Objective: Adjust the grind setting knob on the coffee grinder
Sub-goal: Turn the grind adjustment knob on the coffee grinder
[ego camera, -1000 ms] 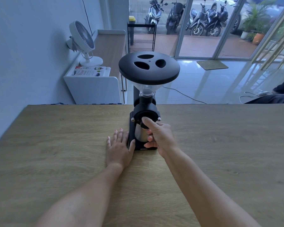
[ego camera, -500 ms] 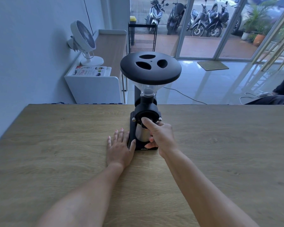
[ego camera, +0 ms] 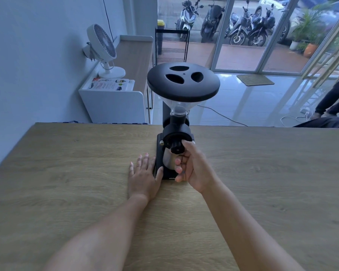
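Note:
A black coffee grinder (ego camera: pixel 175 133) stands on the wooden table (ego camera: pixel 67 173), with a wide black hopper lid (ego camera: pixel 183 82) on a clear funnel and a steel cup under its spout. The round black grind knob (ego camera: pixel 176 148) faces me on the front of the grinder head. My right hand (ego camera: pixel 193 166) is beside the knob: thumb and forefinger touch its right edge, the other fingers are curled in front of the steel cup. My left hand (ego camera: pixel 144 176) lies flat on the table, its thumb against the grinder's black base.
Beyond the table's far edge stands a white cabinet (ego camera: pixel 114 103) with a fan (ego camera: pixel 104 49) and a booklet. A cable runs over the glossy floor. A person's dark sleeve (ego camera: pixel 332 100) reaches down at the far right.
My right hand has rolled to the right around the knob, so the knob's face now shows and my fingers have curled lower. The left hand has stayed put.

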### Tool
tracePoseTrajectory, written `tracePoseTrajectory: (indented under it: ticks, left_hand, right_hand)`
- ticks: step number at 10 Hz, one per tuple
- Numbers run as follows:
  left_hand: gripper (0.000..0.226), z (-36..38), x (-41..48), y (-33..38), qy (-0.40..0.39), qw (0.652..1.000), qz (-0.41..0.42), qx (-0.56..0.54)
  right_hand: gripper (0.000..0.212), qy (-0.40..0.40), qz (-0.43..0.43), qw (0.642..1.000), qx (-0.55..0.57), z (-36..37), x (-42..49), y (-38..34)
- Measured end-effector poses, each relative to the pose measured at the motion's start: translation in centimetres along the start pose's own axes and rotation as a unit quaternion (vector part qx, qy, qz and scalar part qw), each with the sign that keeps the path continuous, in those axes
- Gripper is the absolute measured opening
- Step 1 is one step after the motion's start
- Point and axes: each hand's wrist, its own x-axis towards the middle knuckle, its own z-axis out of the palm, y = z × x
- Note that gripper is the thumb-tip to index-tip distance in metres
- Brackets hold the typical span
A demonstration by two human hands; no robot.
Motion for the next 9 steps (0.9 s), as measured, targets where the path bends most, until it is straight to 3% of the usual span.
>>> tracePoseTrajectory:
  ticks: [2, 4, 7, 9]
  left_hand:
    - [0.07, 0.05, 0.03, -0.06, -0.001, 1.0, 0.001, -0.001]
    - [0.069, 0.05, 0.1, -0.09, -0.004, 1.0, 0.0, -0.001]
    - [0.07, 0.25, 0.14, -0.17, 0.001, 1.0, 0.0, -0.002]
    - [0.07, 0.34, 0.19, -0.22, 0.003, 1.0, -0.001, -0.002]
  right_hand:
    - [0.051, -0.001, 0.001, 1.0, 0.017, -0.25, 0.43, 0.45]
    - [0.068, 0.012, -0.012, 0.999, 0.035, -0.37, 0.85, 0.76]
    - [0.049, 0.04, -0.021, 0.998, 0.036, -0.16, 0.85, 0.52]
    - [0.058, 0.058, -0.022, 0.998, 0.03, 0.02, 0.73, 0.32]
